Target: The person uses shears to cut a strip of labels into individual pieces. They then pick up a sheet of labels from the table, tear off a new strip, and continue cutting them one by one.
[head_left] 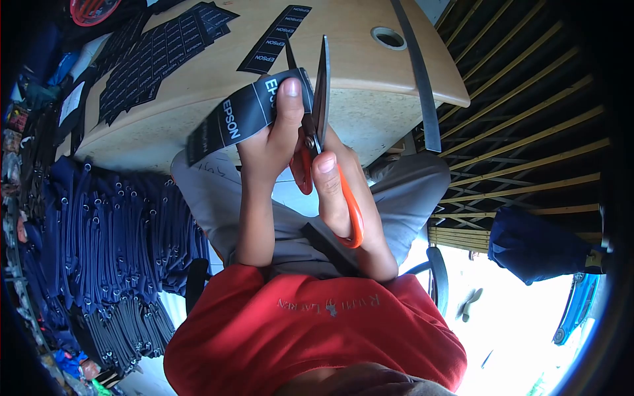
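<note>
The left hand (271,142) is closed around a black ribbon (231,122) printed with white EPSON lettering; its thumb presses on the strip's upper end and the fingers wrap behind, so the ribbon runs out from the hand toward 8 o'clock. Just beside it at 3 o'clock, the right hand (347,198) grips orange-handled scissors (317,119), thumb through 1 loop and fingers curled around the other. The 2 blades stand slightly apart, pointing toward 12 o'clock, with the ribbon's end lying between them at the left thumb. Behind the hands is the wooden counter (356,72), carrying a cut label strip (274,39) at 12 o'clock and a spread of more black labels (158,53) at 10 o'clock. A stack of dark blue lanyards (112,231) with metal clips lies at 8 o'clock.
</note>
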